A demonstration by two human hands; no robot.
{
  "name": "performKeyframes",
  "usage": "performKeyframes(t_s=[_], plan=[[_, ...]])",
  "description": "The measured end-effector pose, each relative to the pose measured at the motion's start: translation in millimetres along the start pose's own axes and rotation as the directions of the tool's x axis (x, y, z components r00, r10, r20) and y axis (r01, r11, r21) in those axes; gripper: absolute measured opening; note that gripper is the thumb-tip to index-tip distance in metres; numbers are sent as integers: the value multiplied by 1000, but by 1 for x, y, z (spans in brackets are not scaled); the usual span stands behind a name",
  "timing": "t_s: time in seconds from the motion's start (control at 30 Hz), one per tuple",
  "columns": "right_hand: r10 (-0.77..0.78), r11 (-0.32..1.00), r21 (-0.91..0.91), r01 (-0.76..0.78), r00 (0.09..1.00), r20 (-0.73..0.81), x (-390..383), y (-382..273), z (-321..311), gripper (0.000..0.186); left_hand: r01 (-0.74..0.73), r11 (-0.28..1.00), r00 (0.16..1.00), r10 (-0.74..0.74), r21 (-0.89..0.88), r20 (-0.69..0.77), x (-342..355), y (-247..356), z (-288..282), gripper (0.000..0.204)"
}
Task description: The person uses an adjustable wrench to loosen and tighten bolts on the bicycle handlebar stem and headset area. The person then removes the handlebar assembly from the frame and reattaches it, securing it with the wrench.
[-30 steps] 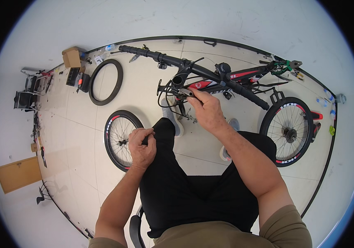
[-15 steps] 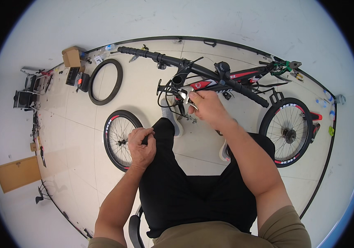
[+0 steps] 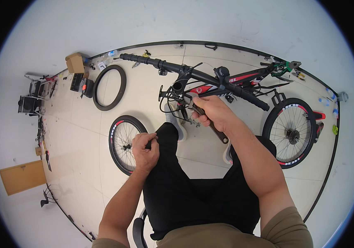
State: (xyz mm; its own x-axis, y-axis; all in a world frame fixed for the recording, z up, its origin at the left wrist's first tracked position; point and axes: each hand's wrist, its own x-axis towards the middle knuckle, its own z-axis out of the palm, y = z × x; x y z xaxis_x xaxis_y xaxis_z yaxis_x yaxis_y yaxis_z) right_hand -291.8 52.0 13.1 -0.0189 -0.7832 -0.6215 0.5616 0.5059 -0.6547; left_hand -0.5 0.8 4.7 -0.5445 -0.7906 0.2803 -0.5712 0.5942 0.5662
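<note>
My right hand (image 3: pixel 214 113) is closed around a large adjustable wrench (image 3: pixel 220 134), its head at the front of the black, red and white bicycle frame (image 3: pixel 204 89), just below the open tube (image 3: pixel 178 86) and among looping cables. Its handle slants down toward my right knee. My left hand (image 3: pixel 145 153) rests at my left knee (image 3: pixel 167 136) with curled fingers; whatever may be in them is hidden. The black handlebar (image 3: pixel 243 91) lies diagonally across the frame above my right hand.
A loose front wheel (image 3: pixel 117 144) lies left of my legs, a rear wheel (image 3: pixel 292 136) with cassette to the right. Farther back are a bare tyre (image 3: pixel 121 89), an open cardboard box (image 3: pixel 74 65), pliers (image 3: pixel 293 65), metal-framed chairs (image 3: pixel 32 103) and small scattered items along the wall.
My right hand has pulled slightly down and right with the wrench, whose long handle now shows below my fingers. The whole view has shifted a little; my left hand stays at the knee.
</note>
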Motion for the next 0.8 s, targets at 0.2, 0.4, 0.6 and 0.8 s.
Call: performKeyframes(t_s=[0.2,0.4,0.6,0.8], plan=[[-574,700,-600,387,805,-150,10,29,2,29,-2,1000,1000,2,-12,9,2,3,1,18],[-695,561,-678,475,715,-74,1,27,11,26,2,1000,1000,-2,-17,7,1,1,-1,18],[-798,412,-717,563,603,14,6,33,8,35,-2,1000,1000,2,-22,2,2,1,0,19],[-855,217,-829,515,510,93,2,30,8,39,11,999,1000,-11,-31,8,2,2,-1,19]])
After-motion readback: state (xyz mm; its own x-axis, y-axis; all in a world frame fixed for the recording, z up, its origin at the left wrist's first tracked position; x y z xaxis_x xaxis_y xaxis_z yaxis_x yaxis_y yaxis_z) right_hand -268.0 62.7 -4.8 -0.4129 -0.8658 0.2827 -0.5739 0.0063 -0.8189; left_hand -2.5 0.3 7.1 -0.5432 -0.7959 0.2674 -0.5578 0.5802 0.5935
